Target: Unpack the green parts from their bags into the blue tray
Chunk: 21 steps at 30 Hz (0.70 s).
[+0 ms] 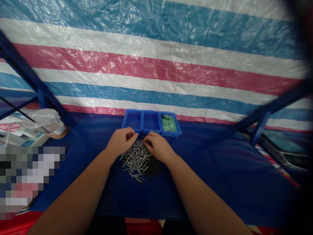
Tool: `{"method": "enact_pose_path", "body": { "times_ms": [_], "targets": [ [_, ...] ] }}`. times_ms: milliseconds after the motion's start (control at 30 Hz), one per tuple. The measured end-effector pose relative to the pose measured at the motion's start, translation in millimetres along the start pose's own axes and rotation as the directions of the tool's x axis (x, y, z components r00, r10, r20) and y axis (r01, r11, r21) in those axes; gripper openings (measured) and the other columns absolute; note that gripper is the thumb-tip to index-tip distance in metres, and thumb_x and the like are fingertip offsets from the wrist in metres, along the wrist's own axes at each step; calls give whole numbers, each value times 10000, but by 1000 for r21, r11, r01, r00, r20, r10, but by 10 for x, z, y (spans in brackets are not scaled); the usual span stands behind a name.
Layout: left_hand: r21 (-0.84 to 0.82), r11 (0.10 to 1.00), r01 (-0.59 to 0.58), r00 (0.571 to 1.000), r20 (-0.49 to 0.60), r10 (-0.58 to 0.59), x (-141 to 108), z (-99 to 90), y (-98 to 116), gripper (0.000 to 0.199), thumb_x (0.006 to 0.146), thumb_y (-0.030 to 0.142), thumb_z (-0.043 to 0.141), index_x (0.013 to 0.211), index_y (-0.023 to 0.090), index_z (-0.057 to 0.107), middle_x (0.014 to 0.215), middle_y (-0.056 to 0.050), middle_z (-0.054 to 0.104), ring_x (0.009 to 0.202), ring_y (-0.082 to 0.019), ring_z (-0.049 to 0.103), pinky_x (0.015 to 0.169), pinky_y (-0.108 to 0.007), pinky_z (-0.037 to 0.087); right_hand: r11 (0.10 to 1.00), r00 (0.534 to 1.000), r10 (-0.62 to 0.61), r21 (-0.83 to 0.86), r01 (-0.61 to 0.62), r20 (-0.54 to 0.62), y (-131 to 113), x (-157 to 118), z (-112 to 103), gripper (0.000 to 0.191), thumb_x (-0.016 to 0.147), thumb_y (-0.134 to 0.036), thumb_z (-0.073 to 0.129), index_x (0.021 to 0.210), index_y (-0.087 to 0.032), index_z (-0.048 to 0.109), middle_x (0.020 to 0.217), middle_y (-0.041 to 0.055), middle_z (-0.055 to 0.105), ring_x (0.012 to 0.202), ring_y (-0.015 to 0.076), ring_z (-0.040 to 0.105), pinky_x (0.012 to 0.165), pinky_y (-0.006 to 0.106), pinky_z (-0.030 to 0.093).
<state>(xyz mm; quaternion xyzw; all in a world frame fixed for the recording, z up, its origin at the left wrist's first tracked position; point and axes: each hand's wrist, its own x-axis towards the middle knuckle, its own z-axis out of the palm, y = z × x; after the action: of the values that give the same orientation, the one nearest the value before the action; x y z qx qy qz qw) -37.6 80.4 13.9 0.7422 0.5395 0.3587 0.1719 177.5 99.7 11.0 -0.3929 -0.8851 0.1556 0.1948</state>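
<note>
A loose heap of thin metal pins [138, 160] lies on the blue table between my forearms. My left hand [120, 142] is over the heap's upper left edge, thumb and fingers closed in a pinch. A thin sliver [130, 125] shows just above those fingers; whether it is held or lies in the bin behind, I cannot tell. At the heap's upper right, my right hand [158, 146] has its fingertips pinched together close to the pins. What sits between these fingertips is too small to make out.
Behind the hands stand three joined blue bins: a left bin [133, 118], a middle bin [151, 121] and a right bin [178, 125] with green packets [168, 123]. A clear tub [46, 120] is at left. Blue frame posts [261, 127] and a striped sheet [156, 62] bound the table [207, 169].
</note>
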Motion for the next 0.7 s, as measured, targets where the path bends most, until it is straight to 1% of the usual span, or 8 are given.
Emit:
{"method": "enact_pose_path", "body": {
  "times_ms": [133,233,333,433,533,600,633,700],
  "targets": [
    [-17,995,-100,987,121,101,-7,-3,24,111,871,287,636,857,193,693,698,16,615,605,-115,534,602,-263,398,998,999,-2,64,5,-47,-6,-23,-33,95,928,-137,587,946,-187,666,984,59,609,907,177,595,846,310,484],
    [-35,989,-143,972,183,147,-11,-14,52,113,879,285,642,918,207,714,801,2,663,638,-115,559,642,-273,432,993,990,-33,110,49,-135,-12,-35,-51,97,932,-146,586,963,-196,663,975,57,598,938,194,590,874,342,488],
    [-29,990,-140,966,216,143,-11,-15,65,132,914,296,611,922,214,715,795,3,667,647,-120,569,650,-277,439,989,975,-49,124,77,-216,-16,-45,-62,99,921,-159,610,982,-206,671,998,65,587,983,211,583,906,372,487],
    [19,993,-120,973,201,113,-8,-8,59,143,920,311,609,900,214,712,774,-1,669,665,-136,578,668,-292,448,985,969,-44,151,82,-243,-22,-51,-72,97,932,-168,600,980,-212,671,1001,63,613,985,206,596,897,366,491],
    [32,995,-92,989,121,87,0,-8,46,163,933,316,591,895,209,708,792,-11,688,683,-144,595,694,-305,463,976,959,19,212,42,-281,-20,-56,-88,103,955,-192,571,980,-218,667,934,42,654,878,180,622,816,337,502],
    [35,999,-31,999,-23,31,8,-18,24,170,932,325,592,903,206,710,820,-21,709,696,-150,614,699,-309,474,960,947,88,279,2,-310,-4,-60,-97,96,952,-223,583,1013,-220,657,894,32,668,794,165,626,747,319,504],
    [41,999,13,994,-106,-9,13,-26,6,172,927,333,599,909,207,714,833,-26,721,698,-153,623,696,-310,479,946,939,128,324,-18,-319,10,-61,-99,102,944,-243,597,1031,-219,644,878,29,671,759,159,626,712,311,503],
    [54,993,106,966,-241,-90,25,-43,-40,173,910,350,623,932,212,725,856,-32,741,692,-157,637,690,-315,489,908,924,206,416,-57,-322,45,-62,-98,112,927,-286,622,1011,-213,614,823,19,664,691,151,618,647,296,492]
  ]
}}
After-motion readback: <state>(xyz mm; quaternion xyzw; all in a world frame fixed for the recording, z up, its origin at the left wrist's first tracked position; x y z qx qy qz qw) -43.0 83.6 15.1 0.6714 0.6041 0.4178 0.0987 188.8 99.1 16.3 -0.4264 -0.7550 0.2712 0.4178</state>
